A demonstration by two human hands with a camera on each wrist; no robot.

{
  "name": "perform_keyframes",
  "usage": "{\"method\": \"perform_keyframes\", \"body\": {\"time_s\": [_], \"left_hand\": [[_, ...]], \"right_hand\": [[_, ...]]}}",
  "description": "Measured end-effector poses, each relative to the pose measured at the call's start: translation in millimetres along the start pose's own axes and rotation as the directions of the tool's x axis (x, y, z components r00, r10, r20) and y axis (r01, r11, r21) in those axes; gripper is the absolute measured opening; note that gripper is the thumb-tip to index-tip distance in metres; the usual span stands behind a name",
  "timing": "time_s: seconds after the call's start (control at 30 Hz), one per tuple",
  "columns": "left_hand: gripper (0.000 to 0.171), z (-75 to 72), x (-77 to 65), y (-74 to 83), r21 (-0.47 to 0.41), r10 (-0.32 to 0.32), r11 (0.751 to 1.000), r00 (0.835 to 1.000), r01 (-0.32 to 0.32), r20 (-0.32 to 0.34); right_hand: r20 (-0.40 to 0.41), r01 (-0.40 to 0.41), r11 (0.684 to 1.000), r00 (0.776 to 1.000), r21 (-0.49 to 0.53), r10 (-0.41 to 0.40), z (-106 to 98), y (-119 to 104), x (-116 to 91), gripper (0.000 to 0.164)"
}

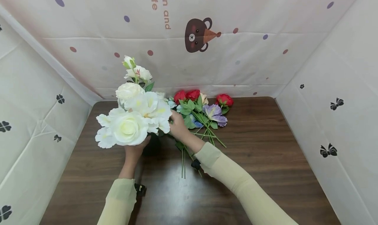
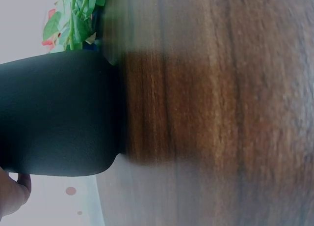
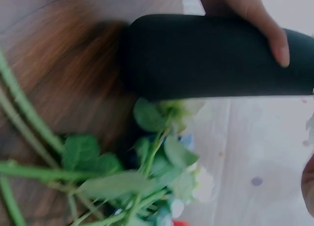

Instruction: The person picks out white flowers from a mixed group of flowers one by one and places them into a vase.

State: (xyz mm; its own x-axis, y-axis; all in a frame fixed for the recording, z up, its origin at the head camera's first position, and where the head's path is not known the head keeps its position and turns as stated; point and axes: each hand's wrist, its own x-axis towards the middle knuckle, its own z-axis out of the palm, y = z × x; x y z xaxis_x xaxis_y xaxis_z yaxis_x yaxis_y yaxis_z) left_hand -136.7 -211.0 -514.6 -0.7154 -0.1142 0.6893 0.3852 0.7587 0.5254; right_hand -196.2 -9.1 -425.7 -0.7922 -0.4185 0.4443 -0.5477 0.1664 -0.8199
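Note:
A dark vase (image 2: 54, 113) stands on the table, largely hidden beneath white flowers (image 1: 130, 128) in the head view. My left hand (image 1: 136, 151) grips the vase, its thumb (image 3: 280, 51) lying across the dark side in the right wrist view. The white flowers, among them open roses and ruffled blooms, spread above the vase. At their right edge is my right hand (image 1: 180, 128), touching or very close to the blooms. Petals cover its fingertips, and only a sliver of that hand shows at the right wrist view's edge, so its hold is unclear.
To the right lie loose flowers: red blooms (image 1: 193, 94), another red flower (image 1: 224, 100), a purple flower (image 1: 215, 113), and leafy green stems (image 1: 211, 134) crossing on the brown table (image 1: 251, 146). A patterned cloth wall (image 1: 242, 64) rises behind the table.

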Motion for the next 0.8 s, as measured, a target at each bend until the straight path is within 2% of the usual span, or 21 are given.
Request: {"method": "perform_keyframes", "body": {"time_s": [0.07,0.13,0.17,0.23,0.27,0.37,0.43,0.5,0.6,0.7,0.8], "left_hand": [[0.098,0.5,-0.4,0.8,0.023,0.018,1.000,1.000,-0.017,-0.019],[0.098,0.2,-1.2,2.0,0.018,0.020,1.000,0.999,-0.019,-0.033],[0.098,0.0,-1.5,2.4,0.003,0.011,1.000,0.999,-0.010,-0.039],[0.100,-0.8,-2.1,2.9,-0.009,-0.003,1.000,0.999,0.003,-0.048],[0.100,-1.2,-2.3,2.9,-0.011,-0.007,1.000,0.999,0.007,-0.049],[0.101,-2.8,-2.2,2.4,-0.011,-0.022,1.000,0.999,0.021,-0.039],[0.101,-3.4,-1.9,1.7,-0.009,-0.028,1.000,0.999,0.027,-0.028],[0.100,-3.9,-1.0,2.0,-0.030,-0.044,0.999,0.999,0.043,-0.020],[0.102,-3.5,0.2,2.8,-0.051,-0.070,0.996,0.997,0.069,-0.018],[0.104,-2.5,0.6,3.7,-0.057,-0.074,0.996,0.997,0.073,-0.023],[0.104,-0.7,1.1,3.9,-0.028,-0.039,0.999,0.999,0.039,-0.026]], "right_hand": [[-0.058,-0.074,0.997,0.996,0.011,0.074,-4.6,8.2,0.6,0.019],[-0.047,-0.148,0.984,0.989,-0.098,0.143,-9.3,18.5,2.7,0.019],[-0.011,-0.197,0.965,0.980,-0.174,0.199,-11.2,24.0,3.3,0.019],[0.084,-0.256,0.896,0.949,-0.362,0.304,-13.7,35.7,3.4,0.020],[0.143,-0.257,0.853,0.924,-0.454,0.354,-14.5,41.0,2.8,0.021],[0.270,-0.179,0.725,0.847,-0.665,0.457,-13.7,56.7,-3.5,0.023],[0.300,-0.106,0.658,0.828,-0.746,0.474,-11.8,64.8,-9.0,0.021],[0.301,-0.051,0.603,0.830,-0.796,0.469,-9.4,70.7,-14.2,0.018],[0.298,0.008,0.559,0.852,-0.829,0.429,-6.0,76.7,-19.0,0.016],[0.303,0.055,0.543,0.874,-0.838,0.380,-3.5,79.6,-20.8,0.016],[0.305,0.079,0.542,0.890,-0.836,0.339,-3.3,79.5,-20.8,0.017]]}}
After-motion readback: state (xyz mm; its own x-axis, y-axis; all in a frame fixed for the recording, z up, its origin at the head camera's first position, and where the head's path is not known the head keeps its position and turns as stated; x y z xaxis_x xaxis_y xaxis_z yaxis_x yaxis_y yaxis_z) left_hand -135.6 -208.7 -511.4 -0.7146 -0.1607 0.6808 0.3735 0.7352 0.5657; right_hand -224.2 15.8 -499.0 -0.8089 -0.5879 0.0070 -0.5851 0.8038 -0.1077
